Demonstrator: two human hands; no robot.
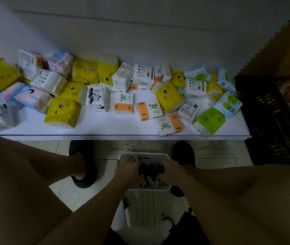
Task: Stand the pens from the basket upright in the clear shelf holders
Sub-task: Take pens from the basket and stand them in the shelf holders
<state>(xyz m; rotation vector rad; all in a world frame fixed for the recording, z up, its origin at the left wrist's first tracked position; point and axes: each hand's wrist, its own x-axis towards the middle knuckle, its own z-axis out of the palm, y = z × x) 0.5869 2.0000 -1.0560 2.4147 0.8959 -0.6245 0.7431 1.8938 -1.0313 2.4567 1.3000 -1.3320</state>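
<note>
A small white basket [144, 155] stands on the tiled floor between my feet. In it lies a bundle of dark-capped pens [151, 168]. My left hand [128, 171] holds the bundle from its left side, fingers curled round the pens. From the right, my right hand [171, 171] grips the same bundle. Pale pen barrels stick out toward me below the hands. No clear shelf holders are in view.
A low white shelf [123, 128] ahead carries several scattered tissue packs [123, 105] in yellow, white, orange and green. A black crate [271, 121] with snack bags stands at the right. My dark slippers [83, 163] flank the basket on the floor.
</note>
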